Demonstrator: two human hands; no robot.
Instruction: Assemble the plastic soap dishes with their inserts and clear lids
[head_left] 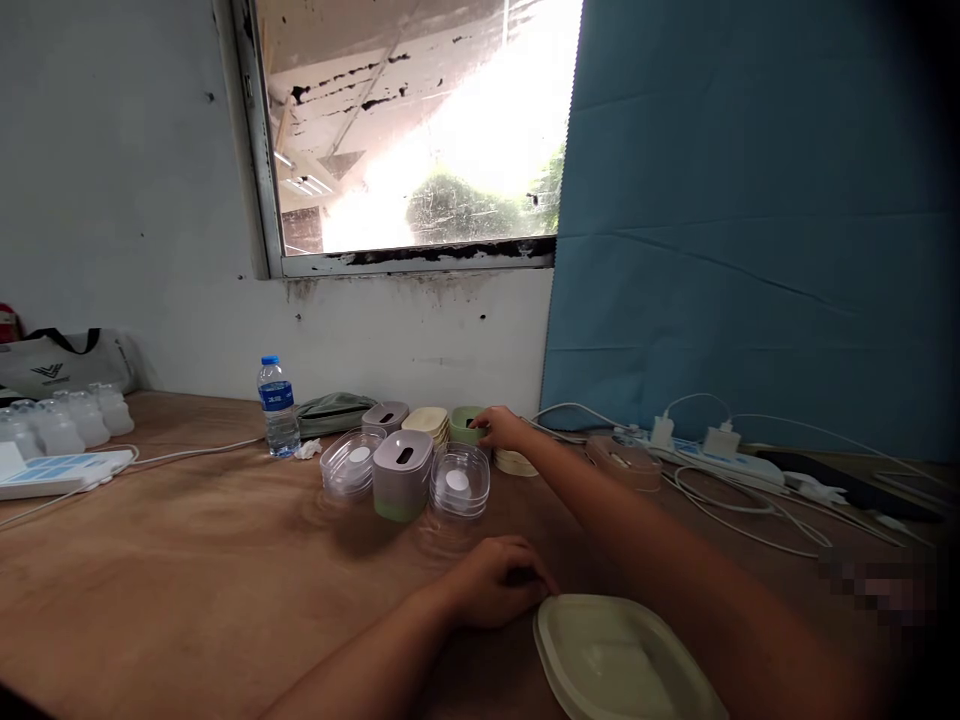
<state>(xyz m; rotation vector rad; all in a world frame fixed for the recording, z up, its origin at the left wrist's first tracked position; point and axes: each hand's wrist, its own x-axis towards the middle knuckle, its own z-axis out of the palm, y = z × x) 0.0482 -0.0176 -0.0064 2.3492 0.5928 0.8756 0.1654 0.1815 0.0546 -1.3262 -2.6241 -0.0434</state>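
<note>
My right hand (499, 428) reaches far across the table, its fingers bent against a small green container (463, 424) with a dark slot in its top. My left hand (504, 580) rests on the table with loosely curved fingers and a gap beside the thumb. A fingertip meets the rim of a pale green lidded container (626, 650) at the front. Between the hands and the wall stand a mauve slotted container (403, 470) with a green lower part, stacked clear plastic tubs (459, 485), more clear tubs (352, 465) and stacked cream pieces (426, 422).
A water bottle (279, 408) stands left of the containers, near a grey-green pouch (334, 412). White power strips (739, 467) and loose cables lie at the right. Several translucent bottles (67, 420) and a bag (71, 362) are at the far left.
</note>
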